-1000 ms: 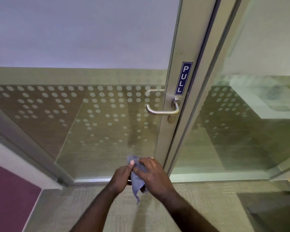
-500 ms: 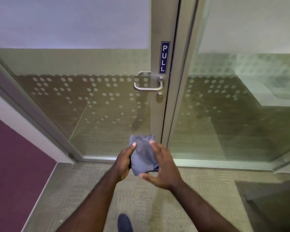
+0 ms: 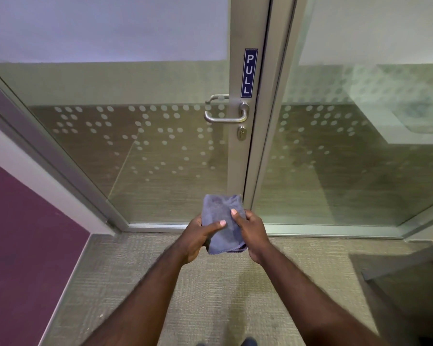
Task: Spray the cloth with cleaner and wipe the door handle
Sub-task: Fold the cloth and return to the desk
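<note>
A folded blue-grey cloth (image 3: 223,221) is held flat between both hands in front of the glass door. My left hand (image 3: 198,236) grips its left side with the thumb across the front. My right hand (image 3: 251,231) grips its right side, thumb on top. The silver lever door handle (image 3: 225,117) sits on the metal door stile, well above and beyond the cloth, with a keyhole (image 3: 241,133) just under it. No spray bottle is in view.
A blue PULL sign (image 3: 250,72) is fixed above the handle. The glass door (image 3: 135,146) has frosted dots; a fixed glass panel (image 3: 348,158) is to its right. A purple wall (image 3: 18,233) stands at left. Carpet (image 3: 223,283) covers the floor.
The cloth went from bunched between my fingers to folded into a flat pad held by both hands. The view has shifted, so the handle now sits nearer the centre.
</note>
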{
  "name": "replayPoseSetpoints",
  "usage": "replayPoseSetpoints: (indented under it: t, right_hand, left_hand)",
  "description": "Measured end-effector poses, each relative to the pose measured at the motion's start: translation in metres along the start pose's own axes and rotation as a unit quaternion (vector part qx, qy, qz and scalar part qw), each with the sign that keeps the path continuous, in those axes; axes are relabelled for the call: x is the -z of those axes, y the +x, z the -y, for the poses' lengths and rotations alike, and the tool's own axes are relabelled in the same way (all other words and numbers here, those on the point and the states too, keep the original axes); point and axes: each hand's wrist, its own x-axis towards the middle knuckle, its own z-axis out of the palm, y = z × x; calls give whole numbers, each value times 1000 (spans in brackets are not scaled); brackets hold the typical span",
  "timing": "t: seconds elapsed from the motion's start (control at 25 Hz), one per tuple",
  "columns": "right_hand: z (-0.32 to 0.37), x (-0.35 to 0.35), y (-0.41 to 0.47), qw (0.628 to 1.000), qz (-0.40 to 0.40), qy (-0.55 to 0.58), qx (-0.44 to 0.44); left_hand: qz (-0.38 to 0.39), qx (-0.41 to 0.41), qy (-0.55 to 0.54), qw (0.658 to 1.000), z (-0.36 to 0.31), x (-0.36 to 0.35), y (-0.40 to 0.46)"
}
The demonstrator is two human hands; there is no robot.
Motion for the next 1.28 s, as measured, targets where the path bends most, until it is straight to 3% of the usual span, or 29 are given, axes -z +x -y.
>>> replayPoseSetpoints:
  t: [0.16,0.32,0.4,0.6,0.8,1.04,1.28]
  right_hand:
    - [-27,-15,-5,990,-85,-102,52]
    - [-44,-16,-14,984,-116,-136,12]
    - [-47,-14,-20,977,-154,-147,34]
    - [-39,-2,-46,961,-203,-157,103]
    - [-19,19,-56,943,-239,-168,159]
    - [9,65,-64,919,-288,-100,251]
    - [37,173,-70,891,-336,-93,291]
  left_hand:
    - [30,32,-9,999,16,19,-6]
    - [97,37,-8,995,27,32,-11]
    - [100,28,6,995,27,26,-13]
    - [34,-85,121,988,28,-8,-9]
    - [-61,-216,282,933,24,-46,-7]
    - [-63,-286,264,919,16,-117,4]
    - [-43,-312,251,915,19,-239,30]
